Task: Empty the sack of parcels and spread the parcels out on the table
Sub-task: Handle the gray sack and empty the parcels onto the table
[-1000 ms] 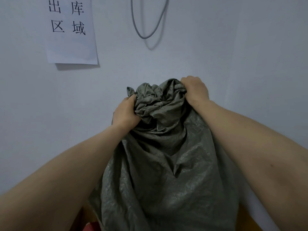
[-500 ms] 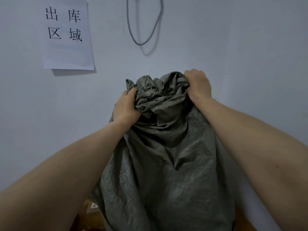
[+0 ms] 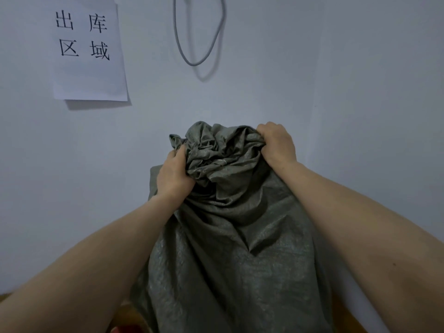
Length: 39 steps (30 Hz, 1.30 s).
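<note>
A grey-green woven sack [image 3: 230, 260] hangs in front of me, held up high against the wall. My left hand [image 3: 173, 174] grips the bunched fabric at its upper left. My right hand [image 3: 276, 143] grips the bunched fabric at its upper right. The crumpled top of the sack sits between the two fists. The sack's lower end runs out of view at the bottom. A sliver of something red [image 3: 125, 329] shows under the sack at the lower left; I cannot tell what it is. No parcel is clearly visible.
A pale wall fills the background. A white paper sign [image 3: 89, 51] with black characters hangs at the upper left. A grey cable loop [image 3: 199, 44] hangs at the top middle. Slivers of a wooden table [image 3: 346, 316] show at the bottom corners.
Both hands keep their grip on the sack's top. The sack and hands have risen slightly and then dropped lower in the view, as the camera tilted.
</note>
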Each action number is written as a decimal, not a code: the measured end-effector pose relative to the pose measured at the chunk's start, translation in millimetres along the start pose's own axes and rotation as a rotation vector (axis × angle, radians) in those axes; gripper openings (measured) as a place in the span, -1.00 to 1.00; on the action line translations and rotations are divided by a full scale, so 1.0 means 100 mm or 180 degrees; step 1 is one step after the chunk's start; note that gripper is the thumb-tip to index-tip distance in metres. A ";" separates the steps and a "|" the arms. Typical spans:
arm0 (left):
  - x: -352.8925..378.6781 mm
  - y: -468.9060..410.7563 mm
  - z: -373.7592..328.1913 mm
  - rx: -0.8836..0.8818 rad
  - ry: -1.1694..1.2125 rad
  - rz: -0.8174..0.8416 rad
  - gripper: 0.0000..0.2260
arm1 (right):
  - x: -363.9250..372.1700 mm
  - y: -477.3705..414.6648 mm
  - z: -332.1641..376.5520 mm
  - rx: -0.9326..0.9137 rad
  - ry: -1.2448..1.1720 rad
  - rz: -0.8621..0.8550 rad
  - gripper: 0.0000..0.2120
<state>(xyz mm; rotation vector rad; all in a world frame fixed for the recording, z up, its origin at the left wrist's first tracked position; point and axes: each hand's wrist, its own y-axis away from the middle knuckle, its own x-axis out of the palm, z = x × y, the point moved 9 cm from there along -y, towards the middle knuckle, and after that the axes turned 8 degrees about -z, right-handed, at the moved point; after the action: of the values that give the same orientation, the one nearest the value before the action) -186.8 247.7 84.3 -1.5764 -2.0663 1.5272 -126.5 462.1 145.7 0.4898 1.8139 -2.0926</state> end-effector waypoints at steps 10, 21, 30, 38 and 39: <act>0.25 0.29 0.44 -0.0991 0.0086 0.0155 -0.65 | 0.41 0.63 0.17 0.0264 -0.1139 0.1646 -0.20; 0.58 0.65 0.07 -0.0605 0.0126 0.1939 0.35 | 0.66 1.11 0.23 0.0527 -0.0937 0.1787 -0.37; 0.74 0.80 0.15 -0.0386 -0.1081 0.1316 -0.07 | 0.64 1.28 0.48 0.0367 -0.1597 0.1595 -0.69; 0.83 0.85 0.17 -0.0353 -0.1055 0.1002 -0.59 | 0.61 1.40 0.21 0.1097 -0.2510 0.1903 -0.55; 0.81 0.84 0.18 -0.0422 -0.0995 0.1003 -0.57 | 0.57 1.35 0.02 0.1111 -0.2167 0.1708 -0.47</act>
<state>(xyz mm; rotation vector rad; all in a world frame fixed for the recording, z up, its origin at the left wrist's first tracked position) -179.8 295.3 -23.4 -1.8931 -2.1967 1.8835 -115.2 440.5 1.4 0.2513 0.8318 -1.8645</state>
